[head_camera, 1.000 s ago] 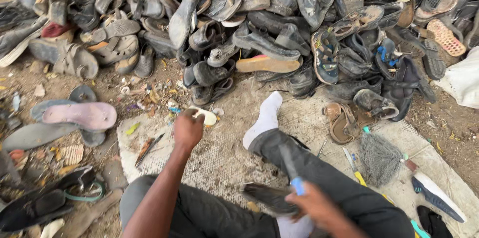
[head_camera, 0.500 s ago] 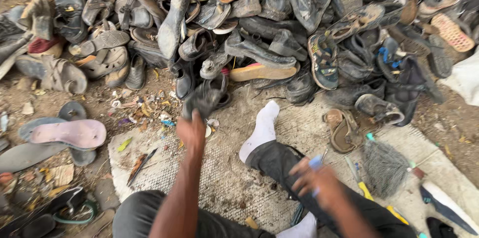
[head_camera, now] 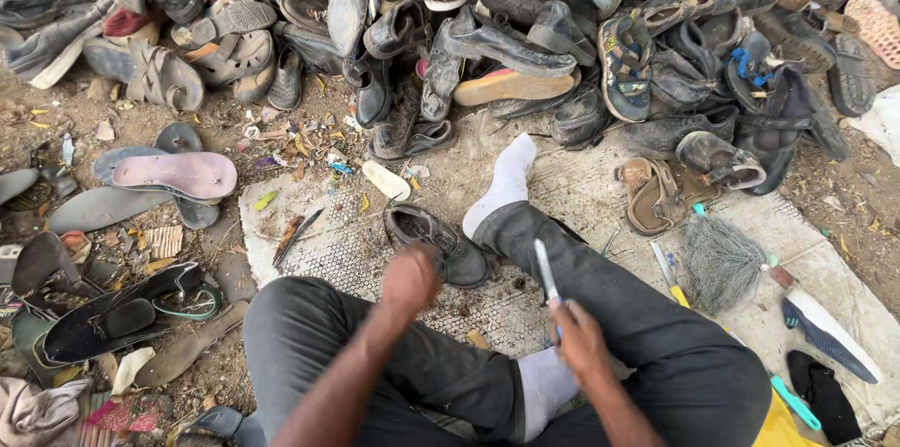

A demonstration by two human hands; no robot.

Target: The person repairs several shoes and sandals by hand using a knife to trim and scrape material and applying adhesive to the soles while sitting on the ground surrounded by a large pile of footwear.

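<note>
On the mat (head_camera: 356,250), our left hand (head_camera: 411,278) closes its grip on a black shoe (head_camera: 436,241). Our right hand (head_camera: 579,339) pinches an upright knife (head_camera: 546,271).

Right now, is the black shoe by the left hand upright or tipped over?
Upright: the shoe sits sole-down on the mat, its opening facing up, beside the left hand.

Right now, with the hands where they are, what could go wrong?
1. The right hand holds a thin blade pointing up, just above the trouser leg; a slip might cut cloth or skin.
2. The left hand is at the dark shoe, close to that blade.
3. The shoe heap behind looks loose and may slide down.
</note>
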